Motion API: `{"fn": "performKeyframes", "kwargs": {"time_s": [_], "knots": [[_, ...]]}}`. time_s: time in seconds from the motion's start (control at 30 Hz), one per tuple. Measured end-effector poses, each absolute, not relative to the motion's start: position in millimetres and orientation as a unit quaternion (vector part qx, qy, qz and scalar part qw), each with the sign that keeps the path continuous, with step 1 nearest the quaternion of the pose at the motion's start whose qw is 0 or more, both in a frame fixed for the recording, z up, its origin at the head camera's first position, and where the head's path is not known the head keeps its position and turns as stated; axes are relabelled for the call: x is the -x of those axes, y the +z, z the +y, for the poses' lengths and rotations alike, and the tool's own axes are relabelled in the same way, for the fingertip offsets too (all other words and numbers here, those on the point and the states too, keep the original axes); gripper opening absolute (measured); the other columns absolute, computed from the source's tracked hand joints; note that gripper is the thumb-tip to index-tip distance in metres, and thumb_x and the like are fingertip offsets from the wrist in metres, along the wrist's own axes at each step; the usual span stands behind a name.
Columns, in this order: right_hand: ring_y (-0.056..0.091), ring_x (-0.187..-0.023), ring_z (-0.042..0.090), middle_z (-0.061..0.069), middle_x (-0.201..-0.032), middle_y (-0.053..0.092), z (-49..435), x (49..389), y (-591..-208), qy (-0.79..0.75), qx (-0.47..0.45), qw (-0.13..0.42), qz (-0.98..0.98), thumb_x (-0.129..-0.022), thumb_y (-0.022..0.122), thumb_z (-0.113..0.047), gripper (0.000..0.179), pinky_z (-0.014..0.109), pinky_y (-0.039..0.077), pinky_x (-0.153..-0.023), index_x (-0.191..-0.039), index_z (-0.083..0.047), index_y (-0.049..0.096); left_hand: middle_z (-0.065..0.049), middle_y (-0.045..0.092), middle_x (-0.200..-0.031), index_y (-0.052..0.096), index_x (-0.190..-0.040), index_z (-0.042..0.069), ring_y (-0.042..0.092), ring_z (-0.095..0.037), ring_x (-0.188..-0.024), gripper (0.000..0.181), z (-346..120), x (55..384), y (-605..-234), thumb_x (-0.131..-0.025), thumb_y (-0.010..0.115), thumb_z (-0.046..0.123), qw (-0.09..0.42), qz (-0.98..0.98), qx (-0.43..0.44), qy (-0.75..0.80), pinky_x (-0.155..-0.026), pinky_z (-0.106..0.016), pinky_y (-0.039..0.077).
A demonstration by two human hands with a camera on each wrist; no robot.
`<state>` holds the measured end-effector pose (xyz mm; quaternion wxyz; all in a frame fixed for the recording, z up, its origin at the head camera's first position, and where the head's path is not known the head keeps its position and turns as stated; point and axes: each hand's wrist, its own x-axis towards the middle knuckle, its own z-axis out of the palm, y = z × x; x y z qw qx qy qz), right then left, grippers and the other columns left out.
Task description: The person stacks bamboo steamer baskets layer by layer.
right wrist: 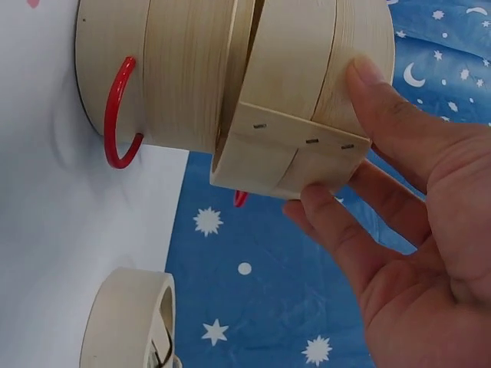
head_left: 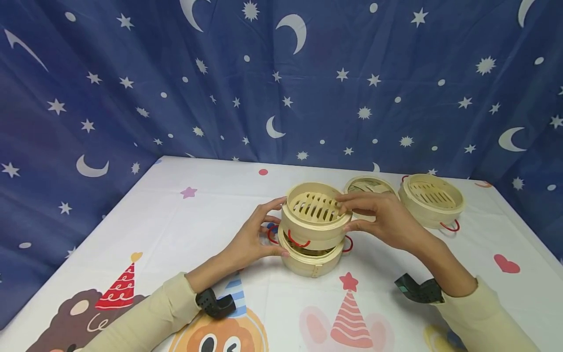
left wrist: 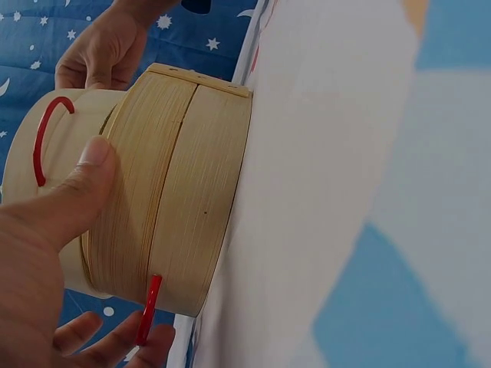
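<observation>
Two round bamboo steamer baskets are stacked in front of me, both with red loop handles. The upper steamer basket [head_left: 314, 234], slatted inside, sits tilted and slightly off-centre on the lower steamer basket [head_left: 303, 266]; a dark gap shows between them at the front. My right hand [head_left: 389, 217] pinches the upper basket's right wall, thumb on the outside and fingers at the rim. Around the left side of the stack goes my left hand [head_left: 252, 237], thumb at the lower basket's rim, index finger reaching up by the upper one. Its lower fingers are near a red handle [left wrist: 149, 310].
Behind my right hand lies a woven bamboo lid [head_left: 367, 185], partly hidden. Another slatted steamer basket [head_left: 433, 208] with red handles stands at the back right. A white cartoon-print cloth [head_left: 211, 215] covers the table; a blue star-patterned curtain [head_left: 264, 88] hangs behind it.
</observation>
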<state>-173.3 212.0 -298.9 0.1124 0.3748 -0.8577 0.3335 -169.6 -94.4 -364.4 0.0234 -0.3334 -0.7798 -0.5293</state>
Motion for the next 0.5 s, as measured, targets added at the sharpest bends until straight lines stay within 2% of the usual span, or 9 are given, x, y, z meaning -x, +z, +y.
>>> {"fn": "performKeyframes", "kwargs": {"time_s": [0.27,0.5], "knots": [[0.059,-0.112,0.021,0.001,-0.117,0.066,212.2,170.4,-296.8,0.306,-0.393,0.112,-0.860,-0.064,0.086,-0.015,0.040,0.025,0.051,-0.086,-0.102,-0.013,0.074,0.001,0.038,-0.137,0.031,-0.148,0.027,0.054,-0.022,-0.109,0.102,-97.1,178.4,-376.6,-0.065,0.089,0.015,0.038,-0.779,0.351,-0.518,-0.081,-0.043,0.050],[0.059,-0.111,0.019,-0.001,-0.117,0.066,211.5,168.5,-294.3,0.283,-0.399,0.117,-0.865,-0.065,0.086,-0.017,0.039,0.031,0.050,-0.088,-0.102,-0.014,0.074,0.004,0.038,-0.140,0.033,-0.146,0.032,0.054,-0.020,-0.110,0.100,-97.2,178.7,-375.5,-0.065,0.089,0.018,0.059,-0.790,0.362,-0.491,-0.079,-0.039,0.051]]}}
